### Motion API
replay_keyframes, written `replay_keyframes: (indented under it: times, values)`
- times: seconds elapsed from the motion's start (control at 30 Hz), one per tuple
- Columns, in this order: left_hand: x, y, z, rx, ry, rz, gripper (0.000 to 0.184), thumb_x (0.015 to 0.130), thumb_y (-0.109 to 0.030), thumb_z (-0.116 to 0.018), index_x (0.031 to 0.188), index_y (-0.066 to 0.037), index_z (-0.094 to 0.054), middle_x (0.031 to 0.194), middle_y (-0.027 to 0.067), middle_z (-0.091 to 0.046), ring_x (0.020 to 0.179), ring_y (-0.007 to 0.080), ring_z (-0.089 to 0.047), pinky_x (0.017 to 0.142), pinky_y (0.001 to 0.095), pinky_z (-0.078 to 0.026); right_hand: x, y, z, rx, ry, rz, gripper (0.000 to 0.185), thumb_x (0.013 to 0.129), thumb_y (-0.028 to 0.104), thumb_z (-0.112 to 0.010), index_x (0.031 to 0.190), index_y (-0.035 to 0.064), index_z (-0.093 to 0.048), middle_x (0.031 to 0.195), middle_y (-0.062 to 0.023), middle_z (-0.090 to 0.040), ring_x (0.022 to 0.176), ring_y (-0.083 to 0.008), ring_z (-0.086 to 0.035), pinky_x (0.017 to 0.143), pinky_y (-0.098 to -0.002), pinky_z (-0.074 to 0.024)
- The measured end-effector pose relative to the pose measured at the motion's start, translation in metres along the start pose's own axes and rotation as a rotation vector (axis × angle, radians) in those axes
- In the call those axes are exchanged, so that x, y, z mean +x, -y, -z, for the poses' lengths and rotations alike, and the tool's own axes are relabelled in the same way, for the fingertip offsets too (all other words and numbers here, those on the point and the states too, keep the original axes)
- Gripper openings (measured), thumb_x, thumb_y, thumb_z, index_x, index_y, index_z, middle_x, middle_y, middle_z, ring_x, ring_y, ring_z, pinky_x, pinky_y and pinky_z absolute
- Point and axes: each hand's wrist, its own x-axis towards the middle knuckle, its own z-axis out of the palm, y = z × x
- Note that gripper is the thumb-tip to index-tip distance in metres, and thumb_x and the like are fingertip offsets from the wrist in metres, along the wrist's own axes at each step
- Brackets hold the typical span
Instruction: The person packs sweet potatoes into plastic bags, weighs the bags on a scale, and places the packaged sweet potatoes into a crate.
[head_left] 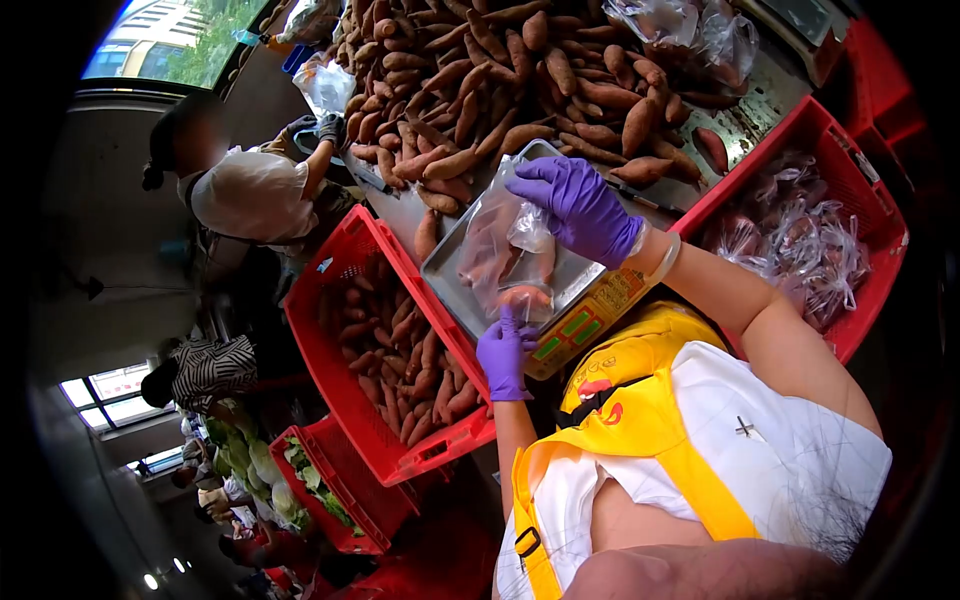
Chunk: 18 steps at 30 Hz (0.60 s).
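Note:
A clear plastic bag (490,250) with several sweet potatoes (526,298) inside is over the metal pan of a digital scale (590,285). My right hand (585,205), in a purple glove, is closed on the bag's upper part, fingertips pinched together. Lower down, my left hand (507,355), gloved the same way, grips the bag's near edge between thumb and fingers, close to the scale's green display. Part of the pan is hidden behind the bag and my right hand.
A large heap of sweet potatoes (480,80) covers the worktable. Red crates flank the scale: one holds loose sweet potatoes (415,375), the other tied bags (800,240). Another crate (340,480) has leafy greens. A co-worker (255,195) stands at the left by the table.

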Motion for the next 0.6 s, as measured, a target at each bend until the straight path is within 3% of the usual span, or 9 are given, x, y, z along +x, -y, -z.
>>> replay_keyframes:
  times: [0.07,0.13,0.2,0.3,0.33,0.37,0.5,0.53,0.6]
  values:
    - [0.003,-0.013,-0.001,-0.008,0.003,0.085,0.051,0.094,-0.045,-0.057,0.072,0.0,-0.068,0.063,0.0117,-0.065,0.048,0.0147,-0.06,0.049,0.03,-0.047,0.002,0.006,0.0,0.007,-0.082,-0.012,0.041,0.078,0.005,-0.059,0.12,0.006,-0.059,0.11,-0.0136,-0.059,0.104,-0.0321,-0.055,0.094,-0.0414,-0.0426]
    - [0.005,-0.018,-0.008,0.673,0.037,0.006,0.049,0.093,-0.045,-0.058,0.076,0.0,-0.067,0.064,0.0102,-0.066,0.048,0.0163,-0.061,0.047,0.0283,-0.047,-0.002,0.01,0.0,0.078,-0.112,-0.038,0.038,0.08,0.006,-0.057,0.118,0.0059,-0.06,0.111,-0.0145,-0.06,0.102,-0.0324,-0.057,0.092,-0.0406,-0.0445]
    - [0.027,0.016,-0.006,1.083,0.103,-0.461,0.045,0.093,-0.04,-0.058,0.078,0.001,-0.067,0.066,0.0099,-0.067,0.049,0.018,-0.062,0.049,0.0281,-0.048,-0.006,0.013,0.005,0.07,-0.048,-0.071,0.037,0.081,0.007,-0.058,0.118,0.0056,-0.06,0.115,-0.0143,-0.06,0.103,-0.0322,-0.058,0.091,-0.0398,-0.0456]
    - [0.017,0.004,-0.02,0.002,0.163,-0.057,0.03,0.094,-0.022,-0.056,0.081,0.003,-0.067,0.069,0.0094,-0.068,0.057,0.0176,-0.065,0.056,0.0276,-0.049,-0.013,0.005,0.011,0.041,-0.056,-0.106,0.035,0.082,0.008,-0.058,0.117,0.0071,-0.061,0.113,-0.0136,-0.061,0.103,-0.0316,-0.059,0.09,-0.0396,-0.0462]
    - [0.047,0.035,-0.003,0.077,0.12,-0.292,0.022,0.094,-0.017,-0.057,0.09,0.003,-0.066,0.072,0.0081,-0.068,0.059,0.0153,-0.064,0.054,0.0254,-0.048,-0.015,0.0,0.012,0.033,-0.067,-0.109,0.035,0.082,0.008,-0.058,0.117,0.0071,-0.061,0.113,-0.0136,-0.061,0.103,-0.0316,-0.059,0.09,-0.0396,-0.0462]
    - [0.003,-0.029,-0.007,-0.071,0.141,-0.252,0.019,0.094,-0.015,-0.058,0.095,0.002,-0.066,0.074,0.0077,-0.067,0.061,0.0137,-0.062,0.056,0.025,-0.048,-0.016,-0.006,0.014,0.11,-0.022,-0.165,0.033,0.084,0.01,-0.059,0.117,0.0085,-0.062,0.114,-0.0116,-0.062,0.104,-0.0312,-0.059,0.091,-0.0397,-0.0452]
    - [-0.028,-0.128,0.009,-0.258,0.038,-0.684,0.019,0.095,-0.013,-0.057,0.103,0.003,-0.064,0.091,0.0109,-0.07,0.076,0.0176,-0.067,0.069,0.0292,-0.054,-0.016,-0.011,0.01,0.521,-0.02,-0.323,0.021,0.092,0.014,-0.059,0.11,0.0057,-0.066,0.102,-0.0095,-0.067,0.092,-0.0229,-0.063,0.085,-0.034,-0.0473]
    - [-0.039,-0.149,0.01,-0.244,0.057,-0.727,0.018,0.095,-0.012,-0.056,0.104,0.002,-0.064,0.096,0.0118,-0.069,0.085,0.0191,-0.066,0.078,0.0319,-0.053,-0.014,-0.01,0.011,0.769,0.001,-0.446,0.021,0.094,0.015,-0.058,0.109,0.0045,-0.066,0.098,-0.0094,-0.068,0.089,-0.019,-0.063,0.083,-0.0317,-0.0478]
    - [-0.041,-0.167,0.015,-0.353,0.16,-0.798,0.019,0.095,-0.012,-0.054,0.105,0.001,-0.064,0.104,0.013,-0.067,0.097,0.021,-0.064,0.09,0.0346,-0.049,-0.01,-0.006,0.022,0.812,-0.011,-0.476,0.021,0.096,0.016,-0.056,0.108,0.0014,-0.066,0.093,-0.007,-0.068,0.088,-0.0122,-0.061,0.082,-0.0281,-0.0477]
